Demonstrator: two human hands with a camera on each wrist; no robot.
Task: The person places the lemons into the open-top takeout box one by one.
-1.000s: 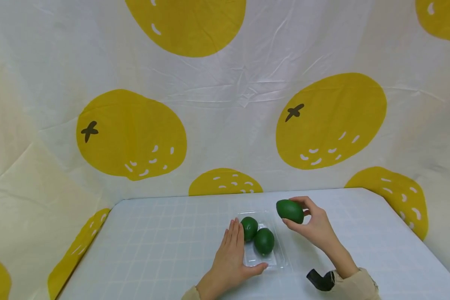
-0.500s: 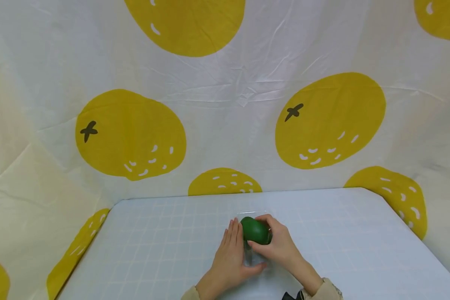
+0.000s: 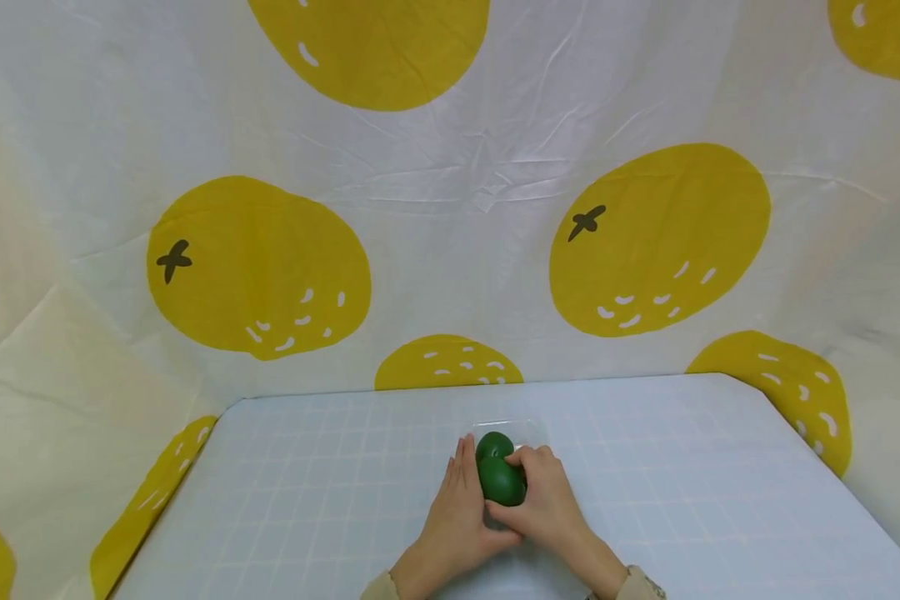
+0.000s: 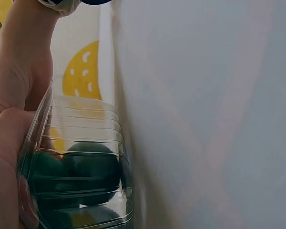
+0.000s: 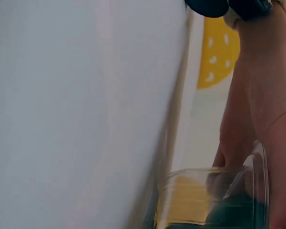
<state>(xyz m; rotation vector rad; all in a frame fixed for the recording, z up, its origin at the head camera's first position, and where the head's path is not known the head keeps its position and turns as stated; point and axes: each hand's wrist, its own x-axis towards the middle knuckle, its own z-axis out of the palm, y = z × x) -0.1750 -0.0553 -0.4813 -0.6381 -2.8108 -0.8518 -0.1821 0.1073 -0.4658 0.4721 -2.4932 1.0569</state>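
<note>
A clear plastic box [image 3: 528,427] stands on the table, holding smooth, dark green avocados. My right hand [image 3: 547,504] grips one avocado [image 3: 501,481] between thumb and fingers, low over the box. Behind it shows another avocado [image 3: 495,445]; a third is mostly hidden by the right hand. With straight fingers, my left hand [image 3: 453,517] lies along the box's left side, its thumb spread toward the near end. The left wrist view shows avocados [image 4: 93,167] through the ribbed wall. In the right wrist view the box [image 5: 190,195] sits beside my right hand.
A pale checked cloth covers the table [image 3: 330,492]. Behind it hangs a white curtain [image 3: 450,267] printed with big yellow fruits, which also runs along both sides.
My right hand has brought its avocado from the right of the box to over it, then lower and nearer me. The left hand has stayed at the box's left side.
</note>
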